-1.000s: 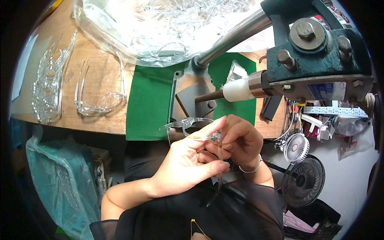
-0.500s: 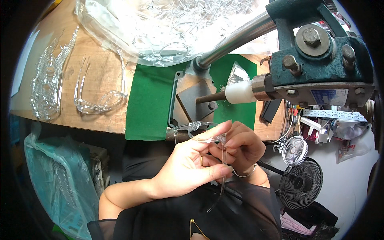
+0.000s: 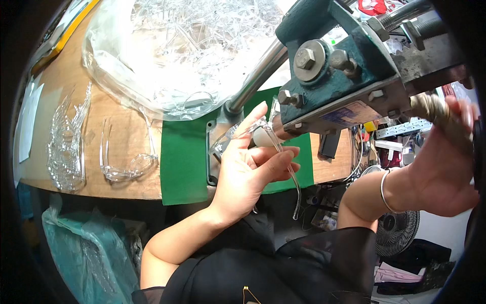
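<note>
The left hand (image 3: 248,172) grips a pair of clear glasses (image 3: 263,133), fingers curled round one temple arm, which runs down past the fingertips and hangs below the hand over the desk (image 3: 126,126) edge. The front of the glasses sits above the palm, pressed up close under the green press (image 3: 334,66), just beside its white tip; the index finger points up along the frame. The right hand (image 3: 445,167) is well apart to the right, wrapped round the press handle (image 3: 435,109), a bangle on its wrist. Under the left hand lies a green mat (image 3: 185,162). Further left on the desk rests another pair of glasses (image 3: 126,162), then a stack of clear parts (image 3: 66,147). Above them lies a plastic bag (image 3: 167,50) full of clear pieces.
</note>
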`<state>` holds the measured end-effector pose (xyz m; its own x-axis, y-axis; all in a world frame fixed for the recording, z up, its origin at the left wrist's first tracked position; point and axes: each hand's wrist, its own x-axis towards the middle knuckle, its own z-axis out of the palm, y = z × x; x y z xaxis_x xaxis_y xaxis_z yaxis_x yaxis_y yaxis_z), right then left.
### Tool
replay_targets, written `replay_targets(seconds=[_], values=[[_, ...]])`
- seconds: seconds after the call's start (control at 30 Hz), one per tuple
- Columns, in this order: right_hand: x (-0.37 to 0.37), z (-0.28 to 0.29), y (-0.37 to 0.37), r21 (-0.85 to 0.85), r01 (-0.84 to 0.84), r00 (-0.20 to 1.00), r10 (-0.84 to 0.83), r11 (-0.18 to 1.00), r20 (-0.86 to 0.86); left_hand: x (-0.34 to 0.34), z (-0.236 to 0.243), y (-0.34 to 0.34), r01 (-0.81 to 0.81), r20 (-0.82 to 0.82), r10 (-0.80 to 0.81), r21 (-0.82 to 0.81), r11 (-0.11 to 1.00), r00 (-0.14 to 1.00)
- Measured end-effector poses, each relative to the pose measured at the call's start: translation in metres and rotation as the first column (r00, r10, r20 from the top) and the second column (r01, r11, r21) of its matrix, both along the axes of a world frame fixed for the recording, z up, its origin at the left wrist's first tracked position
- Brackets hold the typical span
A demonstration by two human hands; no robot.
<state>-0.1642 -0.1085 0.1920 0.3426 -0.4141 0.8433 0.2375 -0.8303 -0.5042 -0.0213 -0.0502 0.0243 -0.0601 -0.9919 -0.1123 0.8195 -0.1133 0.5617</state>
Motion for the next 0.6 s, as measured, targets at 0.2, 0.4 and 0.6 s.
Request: replay_targets(seconds=[0.2,0.4,0.6], values=[[-0.019,-0.042,0.027,-0.031,-0.184,0.976,0.187,0.982,0.113,-0.004,0.002,-0.007,0.089,-0.032,-0.089,0.012,0.996,0.996],[-0.015,-0.076,0.037,-0.193,0.022,0.988,0.008,0.981,0.154,-0.015,-0.001,-0.011,0.029,-0.009,-0.028,0.04,0.999,1.0],[-0.027,-0.013,0.025,0.12,-0.092,0.995,0.089,0.988,0.036,-0.015,-0.004,0.002,-0.059,0.125,0.067,-0.071,0.996,0.99]])
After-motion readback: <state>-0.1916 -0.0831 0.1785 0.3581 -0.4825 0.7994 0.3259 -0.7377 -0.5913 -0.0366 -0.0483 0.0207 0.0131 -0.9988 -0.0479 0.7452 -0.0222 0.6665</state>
